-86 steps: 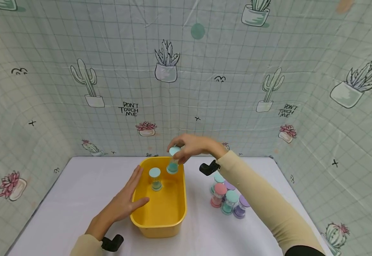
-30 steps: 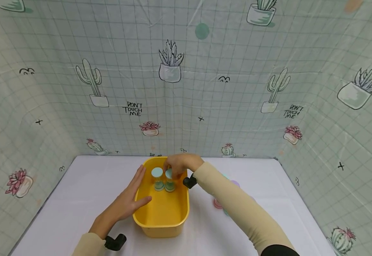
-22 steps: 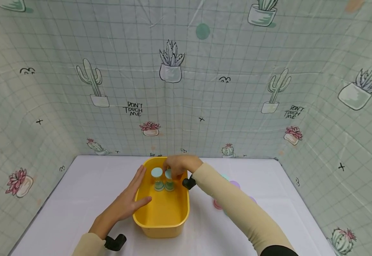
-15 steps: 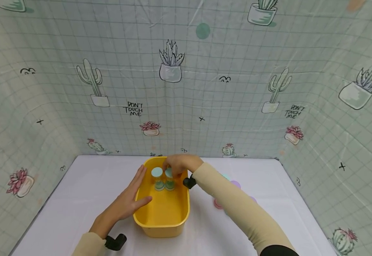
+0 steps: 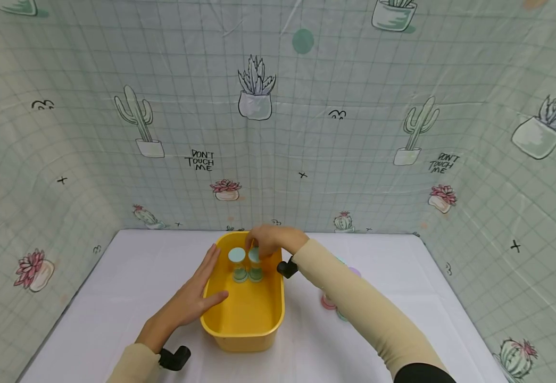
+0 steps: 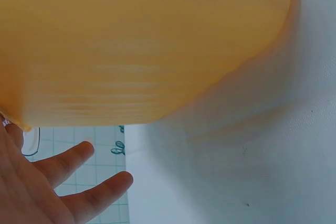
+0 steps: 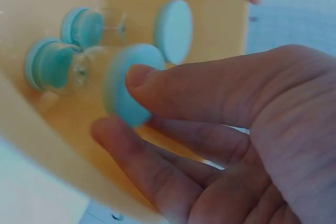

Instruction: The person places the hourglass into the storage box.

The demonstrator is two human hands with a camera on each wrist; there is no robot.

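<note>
Right hand (image 5: 269,240): fingertips pinch the teal sand timer (image 5: 255,264) cap, standing it upright beside its twin (image 5: 237,265).
Left hand (image 5: 189,301): flat, fingers straight, bracing the yellow tub (image 5: 244,329) wall.

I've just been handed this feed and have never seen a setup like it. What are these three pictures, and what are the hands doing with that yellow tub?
No machine here: a person works with bare hands, wearing one camera on the head and one on each wrist. The wide picture is the head view, looking down on a white table inside patterned curtain walls. A yellow tub stands on it, with two teal-capped sand timers upright inside, side by side. The left hand rests flat against the tub's left wall; its wrist view shows mostly that orange-yellow wall. The right hand reaches into the tub, and its wrist view shows the fingertips pinching the cap of the right timer. More timers, pink, teal and purple, stand outside, partly hidden by the right sleeve.
</note>
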